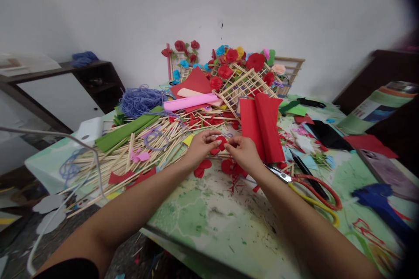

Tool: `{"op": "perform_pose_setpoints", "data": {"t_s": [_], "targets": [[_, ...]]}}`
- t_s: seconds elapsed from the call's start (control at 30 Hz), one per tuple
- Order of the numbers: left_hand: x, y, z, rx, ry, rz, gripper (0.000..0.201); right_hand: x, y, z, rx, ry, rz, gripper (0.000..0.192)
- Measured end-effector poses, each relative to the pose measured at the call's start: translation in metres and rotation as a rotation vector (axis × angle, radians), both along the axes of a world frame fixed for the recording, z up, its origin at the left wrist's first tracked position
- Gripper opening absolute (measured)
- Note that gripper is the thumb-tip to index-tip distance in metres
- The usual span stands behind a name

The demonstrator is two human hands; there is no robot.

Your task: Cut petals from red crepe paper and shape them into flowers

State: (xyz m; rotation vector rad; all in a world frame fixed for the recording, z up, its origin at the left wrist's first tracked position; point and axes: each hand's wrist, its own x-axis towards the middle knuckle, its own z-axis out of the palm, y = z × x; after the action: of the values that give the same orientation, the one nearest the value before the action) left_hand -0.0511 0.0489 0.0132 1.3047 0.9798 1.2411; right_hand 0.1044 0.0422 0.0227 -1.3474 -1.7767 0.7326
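Between both hands, left hand (200,146) and right hand (242,151) fingers pinch a half-hidden red paper piece (220,144).

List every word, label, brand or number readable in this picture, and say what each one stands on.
None can be read.
The printed roll at the right edge bears coloured label panels, but its print is too small and blurred.
The table cover shows only green and white patterns, no legible text.

blue glue gun (381,202) blurred, forearms cut off
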Motion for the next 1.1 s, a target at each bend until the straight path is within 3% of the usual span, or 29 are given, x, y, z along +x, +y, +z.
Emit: {"op": "perform_pose_setpoints", "data": {"t_s": [0.5, 0.7, 1.1], "targets": [[0.002, -0.003, 0.002, -0.001, 0.003, -0.018, 0.042, -0.0004, 0.0002, -0.0033, 0.025, 0.123, -0.005, 0.023], [0.004, -0.0024, -0.002, -0.067, -0.021, -0.121, 0.032, -0.0003, 0.0011, -0.0036, 0.01, 0.213, -0.014, 0.024], [0.0041, -0.0041, 0.0006, -0.065, 0.003, -0.078, 0.033, -0.0015, 0.0002, -0.0024, 0.038, 0.198, -0.039, 0.025]]}}
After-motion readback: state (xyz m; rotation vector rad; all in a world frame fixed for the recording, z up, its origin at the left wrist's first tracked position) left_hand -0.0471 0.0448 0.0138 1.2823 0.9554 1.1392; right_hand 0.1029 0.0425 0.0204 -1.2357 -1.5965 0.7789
